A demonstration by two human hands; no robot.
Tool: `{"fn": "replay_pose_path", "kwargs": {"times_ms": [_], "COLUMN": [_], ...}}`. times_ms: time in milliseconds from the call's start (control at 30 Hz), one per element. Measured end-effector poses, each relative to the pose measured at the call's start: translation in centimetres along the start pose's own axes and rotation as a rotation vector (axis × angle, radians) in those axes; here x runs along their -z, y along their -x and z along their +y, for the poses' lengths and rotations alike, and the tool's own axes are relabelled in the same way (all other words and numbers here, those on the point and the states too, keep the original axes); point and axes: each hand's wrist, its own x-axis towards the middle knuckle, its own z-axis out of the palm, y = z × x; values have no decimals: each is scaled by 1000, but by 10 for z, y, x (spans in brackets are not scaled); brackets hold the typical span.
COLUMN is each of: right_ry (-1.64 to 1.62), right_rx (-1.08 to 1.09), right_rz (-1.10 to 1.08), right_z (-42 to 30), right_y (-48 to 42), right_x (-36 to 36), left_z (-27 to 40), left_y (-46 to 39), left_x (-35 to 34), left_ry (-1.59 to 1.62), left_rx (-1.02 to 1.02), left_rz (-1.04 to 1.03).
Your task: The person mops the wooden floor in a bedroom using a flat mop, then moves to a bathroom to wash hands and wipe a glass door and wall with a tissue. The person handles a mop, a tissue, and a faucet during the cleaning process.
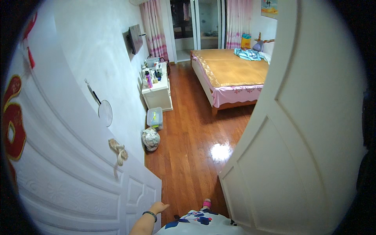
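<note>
My left hand [158, 207] is low in the view, a dark bracelet [150, 216] around its wrist. It overlaps the lower edge of a white panelled door [97, 188]; whether it touches the door I cannot tell. No object shows in the hand, and its fingers are partly hidden. A pale lever handle [119, 151] sits higher on that door, apart from the hand. My right hand is out of view. Below me are a white garment with a blue floral print [202, 220] and a foot in a pink sandal [206, 203].
Another white panelled surface [276, 164] rises at right. The wooden floor [191, 141] runs between a bed [235, 66] and a white cabinet [158, 97] bearing bottles. A clear plastic bin [154, 117] and a stuffed bag [151, 139] line the left wall. Sliding glass doors [196, 26] stand behind.
</note>
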Motion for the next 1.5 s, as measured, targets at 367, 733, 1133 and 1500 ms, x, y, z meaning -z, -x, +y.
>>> {"fn": "replay_pose_path", "kwargs": {"times_ms": [367,733,1133,1500], "right_ry": [-164,396,19,342], "right_rx": [612,183,-144,274], "right_rz": [46,-52,87,222], "right_z": [-411,-392,-472,-807], "right_y": [-78,-165,-286,-430], "right_x": [120,83,89,306], "left_z": [-52,-2,65,100], "left_y": [-59,-244,-435,-457], "left_x": [-19,197,398,434], "left_ry": [187,497,191,458], "left_rx": [325,245,14,462], "left_rz": [-112,63,382,216]}}
